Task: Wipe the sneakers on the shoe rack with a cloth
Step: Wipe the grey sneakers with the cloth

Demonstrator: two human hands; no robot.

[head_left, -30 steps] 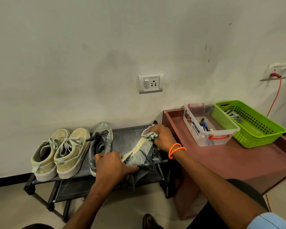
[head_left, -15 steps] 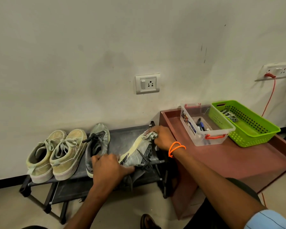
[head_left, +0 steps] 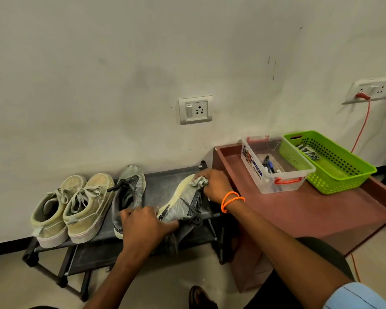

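Observation:
A grey sneaker (head_left: 183, 204) lies tipped on its side on the dark shoe rack (head_left: 163, 179), its pale sole facing left. My left hand (head_left: 145, 224) grips its heel end. My right hand (head_left: 214, 186) holds a crumpled grey-white cloth (head_left: 198, 181) against the toe end of the sole. The matching grey sneaker (head_left: 127, 192) stands upright to the left. Two beige sneakers (head_left: 76, 204) stand side by side at the rack's left end.
A maroon low table (head_left: 310, 215) adjoins the rack on the right, carrying a clear plastic box (head_left: 274, 166) with pens and a green basket (head_left: 330, 161) holding a rag. A wall socket (head_left: 195, 109) is above the rack. An orange cable (head_left: 363, 123) hangs at the right.
Both hands stay on the tipped sneaker; the cloth hand stays at the toe end with almost no shift. The camera view has drifted slightly, so the scene sits a little lower and left.

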